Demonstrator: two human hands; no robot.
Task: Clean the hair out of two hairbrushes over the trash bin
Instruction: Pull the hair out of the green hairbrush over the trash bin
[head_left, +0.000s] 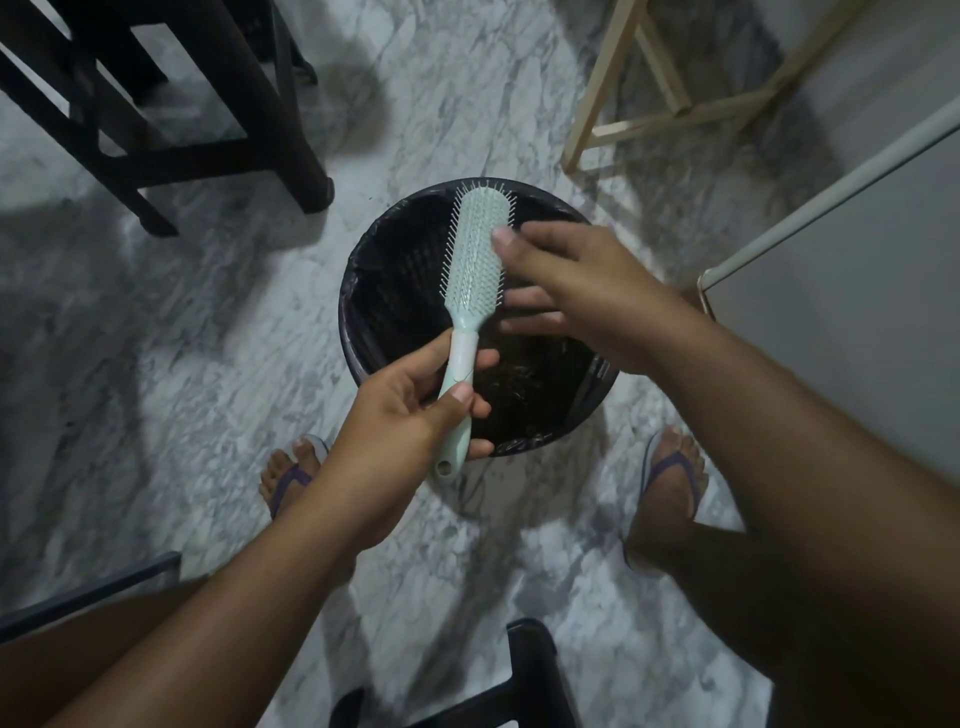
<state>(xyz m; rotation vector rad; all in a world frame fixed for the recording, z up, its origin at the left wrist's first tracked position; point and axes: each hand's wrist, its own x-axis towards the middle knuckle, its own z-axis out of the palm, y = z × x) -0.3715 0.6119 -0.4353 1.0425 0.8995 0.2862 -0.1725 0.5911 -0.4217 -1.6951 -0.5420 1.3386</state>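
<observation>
Head view: left hand clamped on the mint hairbrush handle, head pointing 12 o'clock, bristles up. Right hand at 3 o'clock of it, fingers loosely spread, thumb touching bristles. Below: black-lined trash bin containing dark hair clumps.

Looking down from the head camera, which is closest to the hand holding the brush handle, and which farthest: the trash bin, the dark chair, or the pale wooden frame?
From the left hand:
1. Trash bin, directly beneath and just ahead of the hand.
2. Dark chair, up to the left on the floor.
3. Pale wooden frame, far up on the right, beyond the bin.
</observation>
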